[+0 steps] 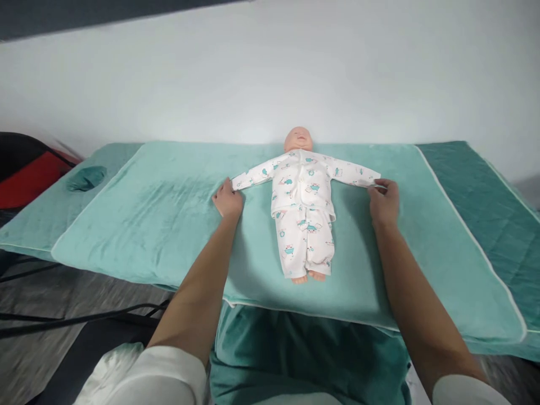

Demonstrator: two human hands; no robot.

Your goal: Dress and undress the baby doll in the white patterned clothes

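Note:
A baby doll [298, 138] lies on its back on a green bed cover, dressed in a white printed top [301, 180] and matching trousers [304, 242]. Both sleeves are stretched out sideways. My left hand [228, 199] pinches the cuff of the sleeve [256, 175] on the left. On the other side, my right hand [385, 202] grips the end of the right-hand sleeve [352, 172] between thumb and fingers. The doll's hands are not visible; its bare feet [307, 277] show below the trouser legs.
The light green cover [169, 225] with white piping lies over a darker quilted bed [485, 197]. A face hole [86, 178] sits at the bed's left end. Behind is a white wall [270, 73]. A black and red object [29, 174] stands at far left, with dark bars [84, 320] below.

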